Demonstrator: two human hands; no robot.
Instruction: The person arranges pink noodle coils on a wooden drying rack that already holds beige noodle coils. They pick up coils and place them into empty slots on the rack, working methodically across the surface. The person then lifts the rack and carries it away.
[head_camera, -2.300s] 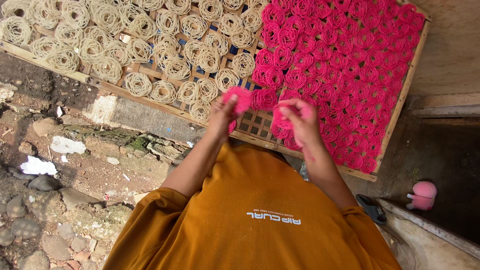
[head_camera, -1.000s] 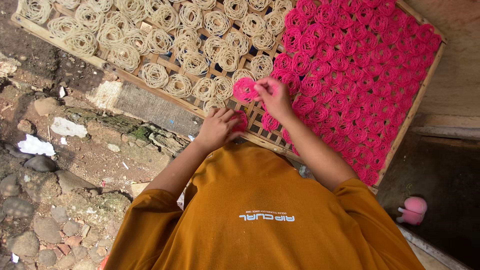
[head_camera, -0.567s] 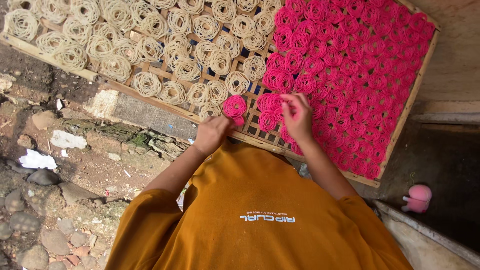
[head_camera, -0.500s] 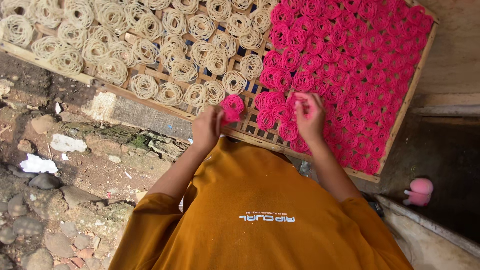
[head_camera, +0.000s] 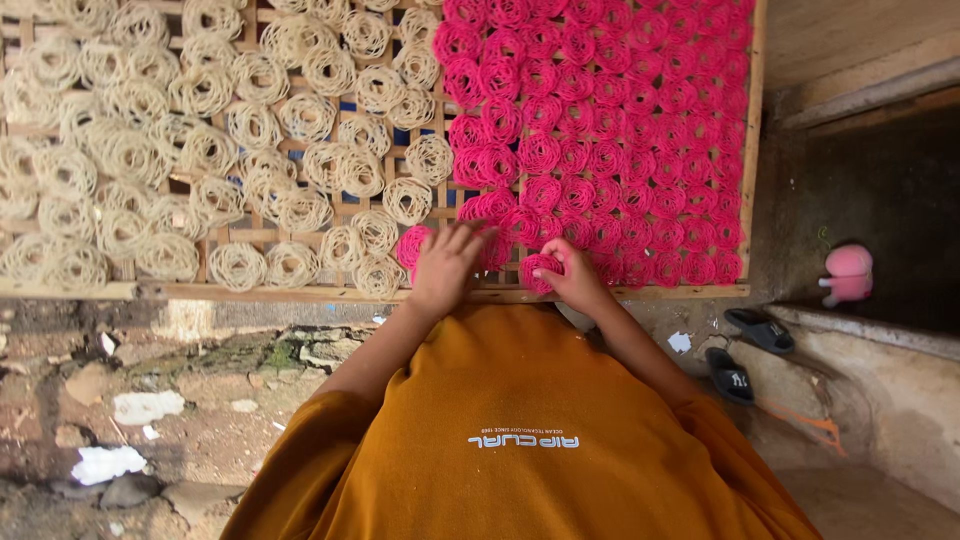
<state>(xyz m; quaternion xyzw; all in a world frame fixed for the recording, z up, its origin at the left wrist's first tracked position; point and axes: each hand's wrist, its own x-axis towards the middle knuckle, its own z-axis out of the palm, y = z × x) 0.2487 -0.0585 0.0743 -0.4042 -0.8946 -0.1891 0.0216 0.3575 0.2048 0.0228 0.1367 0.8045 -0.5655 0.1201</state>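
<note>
A wooden lattice rack (head_camera: 620, 293) carries cream noodle-like coils (head_camera: 300, 150) on its left part and bright pink coils (head_camera: 620, 130) on its right part. My left hand (head_camera: 445, 265) lies at the rack's near edge with fingers spread, resting on pink coils, beside one pink coil (head_camera: 410, 245) next to the cream ones. My right hand (head_camera: 578, 280) is curled around another pink coil (head_camera: 538, 270) at the near edge, just right of the left hand. My orange shirt (head_camera: 520, 430) fills the lower middle.
Two dark slippers (head_camera: 745, 350) lie on the ground to the right, near a concrete ledge (head_camera: 880, 360). A pink object (head_camera: 848, 272) sits in the dark area at far right. Stones and white scraps (head_camera: 130, 430) cover the dirt ground at left.
Both hands have come down to the rack's near edge. The right hand, earlier farther up among the pink coils, now grips a coil at the edge; the left hand now lies flat.
</note>
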